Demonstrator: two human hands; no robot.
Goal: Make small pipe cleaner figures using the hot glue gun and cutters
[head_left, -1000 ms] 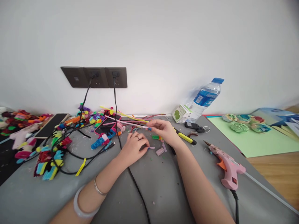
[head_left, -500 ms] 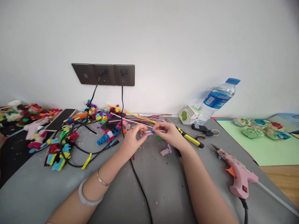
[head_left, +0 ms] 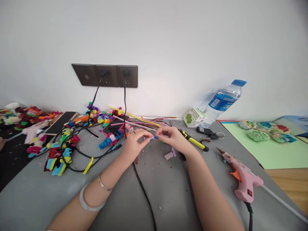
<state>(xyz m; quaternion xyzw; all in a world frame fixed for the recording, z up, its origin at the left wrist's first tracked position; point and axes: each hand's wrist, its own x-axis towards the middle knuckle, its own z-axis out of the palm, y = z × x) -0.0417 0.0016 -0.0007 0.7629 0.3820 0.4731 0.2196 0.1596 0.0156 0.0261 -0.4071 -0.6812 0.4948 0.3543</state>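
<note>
A thin, pale lilac strand [head_left: 154,138], which looks like a pipe cleaner, is stretched across the short gap between my two hands. My left hand [head_left: 136,143] pinches one side of it between thumb and fingers. Thumb and forefinger of my right hand [head_left: 173,139] are closed on the other side, and the rest of the strand is mostly hidden by the fingers. Small lilac pieces [head_left: 169,156] lie on the table just below my right hand. Behind the hands, long pink and yellow pipe cleaners [head_left: 134,115] spread over the table.
Right of my hands lie yellow-black pliers [head_left: 196,143], a key fob [head_left: 204,132] and a pink glue gun [head_left: 249,184]. A juice box [head_left: 192,118] and a tilted water bottle [head_left: 222,102] stand by the wall. Black cables [head_left: 144,189] cross the table; fuzzy figures [head_left: 59,157] and a phone [head_left: 62,123] sit left.
My fingertips have shifted slightly, the left ones a little lower, and the strand between them shows as a thinner line. The whole view has moved slightly.
</note>
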